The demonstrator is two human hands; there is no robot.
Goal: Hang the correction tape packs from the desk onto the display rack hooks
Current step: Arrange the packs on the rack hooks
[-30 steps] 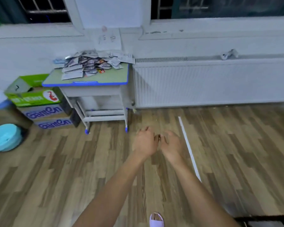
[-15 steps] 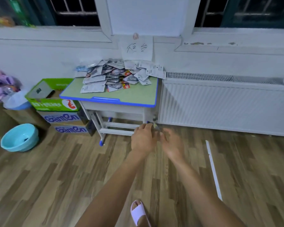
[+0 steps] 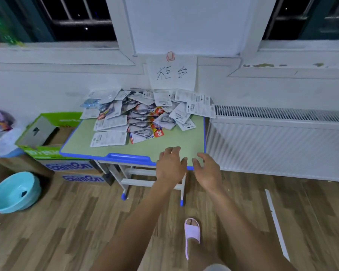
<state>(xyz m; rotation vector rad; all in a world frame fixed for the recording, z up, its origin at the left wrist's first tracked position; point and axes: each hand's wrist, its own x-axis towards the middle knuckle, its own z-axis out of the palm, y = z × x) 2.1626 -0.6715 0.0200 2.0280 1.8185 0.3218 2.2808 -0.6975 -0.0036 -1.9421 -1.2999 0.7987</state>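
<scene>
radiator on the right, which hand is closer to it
Right. The right hand hovers at the desk corner beside the radiator; the left hand is farther left.

Light: dim, cool and bluish indoor light, even across the room; its source is not visible.
Windows (image 3: 82, 18): black outside, giving no light.
Shadows: soft and faint, a darker patch under the desk (image 3: 137, 149).
Glare: a mild sheen on the wooden floor (image 3: 67, 231); nothing blown out.
Blur: soft throughout, smeared most at the left edge and over the radiator (image 3: 278, 145) slats.
Distortion: wide-angle bending, sills and wall lines curving toward the edges.
</scene>
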